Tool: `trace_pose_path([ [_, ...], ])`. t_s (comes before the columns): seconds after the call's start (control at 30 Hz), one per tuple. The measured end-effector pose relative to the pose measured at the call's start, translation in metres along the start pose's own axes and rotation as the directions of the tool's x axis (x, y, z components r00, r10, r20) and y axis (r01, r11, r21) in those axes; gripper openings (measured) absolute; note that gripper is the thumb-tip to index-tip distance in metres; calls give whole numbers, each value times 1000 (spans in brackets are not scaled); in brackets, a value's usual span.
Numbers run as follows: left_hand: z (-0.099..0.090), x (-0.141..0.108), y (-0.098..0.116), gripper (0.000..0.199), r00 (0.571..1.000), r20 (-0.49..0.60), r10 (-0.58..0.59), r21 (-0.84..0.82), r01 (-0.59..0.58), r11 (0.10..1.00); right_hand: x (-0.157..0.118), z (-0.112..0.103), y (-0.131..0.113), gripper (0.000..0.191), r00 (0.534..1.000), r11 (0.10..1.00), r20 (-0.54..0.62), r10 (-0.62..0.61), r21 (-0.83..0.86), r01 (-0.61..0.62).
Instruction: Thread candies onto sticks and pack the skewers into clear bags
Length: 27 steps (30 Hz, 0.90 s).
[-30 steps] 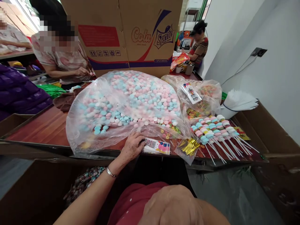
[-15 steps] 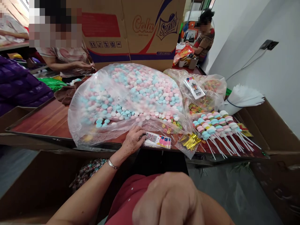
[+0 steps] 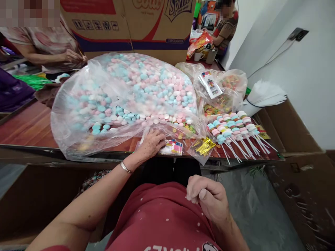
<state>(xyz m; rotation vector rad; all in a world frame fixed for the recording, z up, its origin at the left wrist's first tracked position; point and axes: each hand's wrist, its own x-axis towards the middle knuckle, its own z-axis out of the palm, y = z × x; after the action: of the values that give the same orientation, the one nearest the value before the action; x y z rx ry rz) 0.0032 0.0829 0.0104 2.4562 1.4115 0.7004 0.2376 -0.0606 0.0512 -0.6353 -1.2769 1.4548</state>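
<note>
My left hand lies over a stack of printed clear bags at the table's front edge, fingers slightly bent and apart, touching the bags. In front of my red shirt, above my lap, my right hand is curled closed with nothing visible in it. Just beyond the left hand spreads a big clear plastic bag full of pink, blue and white round marshmallows. To the right lie a packet of gold twist ties and several candy skewers on white sticks.
Colourful ring candies lie in another clear bag, with printed bags on top. A white tub holds a white bundle. A large carton stands behind. Two other people are beyond the table. Open boxes flank the floor.
My right hand has dropped from close to the camera to in front of my shirt, still curled. My left hand stays on the printed bags. The view has tilted down.
</note>
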Motion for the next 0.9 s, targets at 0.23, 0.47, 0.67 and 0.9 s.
trace_pose_path([
  [0.23,-3,-5,-4,28,995,-83,63,-27,-65,997,-4,-12,15,27,996,993,-32,83,-82,-86],
  [0.47,-19,-25,41,14,818,-452,356,174,-311,935,25,-8,23,24,932,885,-363,-6,-436,-164],
  [0.67,-5,-46,88,10,786,-491,375,123,-364,923,44,-2,18,10,948,842,-291,-129,-537,-50],
  [0.9,-21,-48,89,30,986,-138,89,-422,-140,895,32,-9,7,16,971,766,-66,-230,-628,139],
])
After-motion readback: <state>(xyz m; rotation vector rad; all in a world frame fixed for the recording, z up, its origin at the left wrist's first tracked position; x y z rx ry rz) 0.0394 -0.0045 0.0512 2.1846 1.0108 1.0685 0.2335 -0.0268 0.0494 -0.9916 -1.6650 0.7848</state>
